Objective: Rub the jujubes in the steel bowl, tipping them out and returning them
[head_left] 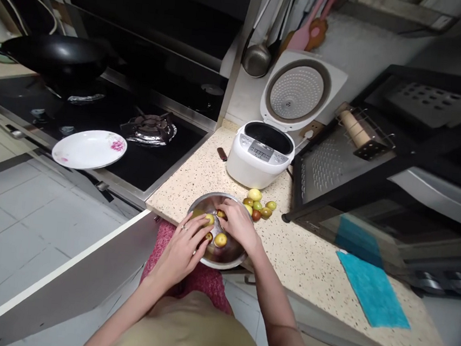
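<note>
A steel bowl (203, 202) sits at the front edge of the speckled counter (308, 256) with small yellow-green fruits (220, 240) in it. My left hand (182, 247) reaches into the bowl from the near side, fingers curled on a fruit (210, 219). My right hand (239, 223) is inside the bowl too, fingers bent down over another fruit (221, 214). A small pile of several yellow, green and brown fruits (259, 204) lies on the counter just behind the bowl.
A white rice cooker (260, 157) with its lid up stands behind the fruits. A flowered white plate (89, 148) lies on the black gas hob (149, 130), a black wok (56, 53) behind. A teal cloth (372, 287) lies at right beside a dark dish rack (337, 167).
</note>
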Demonstrator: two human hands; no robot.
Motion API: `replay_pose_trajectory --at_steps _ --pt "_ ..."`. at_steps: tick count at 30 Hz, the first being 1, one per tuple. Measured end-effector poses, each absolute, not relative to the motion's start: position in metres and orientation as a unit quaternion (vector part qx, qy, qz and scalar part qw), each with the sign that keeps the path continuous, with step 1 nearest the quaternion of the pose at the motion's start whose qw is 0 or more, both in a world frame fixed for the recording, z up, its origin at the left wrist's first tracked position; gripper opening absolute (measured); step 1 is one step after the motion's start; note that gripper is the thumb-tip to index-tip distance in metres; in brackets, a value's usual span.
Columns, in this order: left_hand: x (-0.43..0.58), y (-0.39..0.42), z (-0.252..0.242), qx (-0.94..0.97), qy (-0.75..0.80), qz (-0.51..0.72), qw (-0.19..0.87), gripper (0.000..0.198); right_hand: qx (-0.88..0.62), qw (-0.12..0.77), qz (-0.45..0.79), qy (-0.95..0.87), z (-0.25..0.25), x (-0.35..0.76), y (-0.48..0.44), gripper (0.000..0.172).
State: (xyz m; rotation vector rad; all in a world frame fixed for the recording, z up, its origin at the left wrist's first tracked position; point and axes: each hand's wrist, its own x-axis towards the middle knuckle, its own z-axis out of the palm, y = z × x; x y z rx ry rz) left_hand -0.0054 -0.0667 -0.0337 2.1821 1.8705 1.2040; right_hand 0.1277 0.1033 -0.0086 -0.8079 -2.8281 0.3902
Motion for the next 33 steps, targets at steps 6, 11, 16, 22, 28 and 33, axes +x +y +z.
replay_pose_trajectory --at_steps 6,11,16,22,28,33 --pt "-0.008 -0.067 -0.036 0.710 0.589 0.386 -0.007 0.039 -0.283 0.112 0.119 -0.945 -0.004 0.128 0.093 0.020" --pt "-0.010 -0.066 -0.038 0.715 0.588 0.377 -0.018 0.038 -0.332 0.260 0.168 -0.891 -0.002 0.155 0.091 0.023" --pt "-0.010 -0.065 -0.039 0.721 0.587 0.366 -0.029 0.037 -0.468 0.391 0.140 -0.780 -0.019 0.199 0.102 0.028" --pt "-0.010 -0.065 -0.039 0.728 0.585 0.357 -0.031 0.037 -0.508 0.362 0.095 -0.776 -0.046 0.226 0.111 0.045" --pt "-0.010 -0.065 -0.040 0.729 0.588 0.350 -0.029 0.037 -0.518 0.350 0.099 -0.774 -0.057 0.227 0.107 0.033" --pt "-0.010 -0.065 -0.040 0.729 0.590 0.346 -0.027 0.036 -0.527 0.366 0.094 -0.761 -0.059 0.227 0.110 0.023"
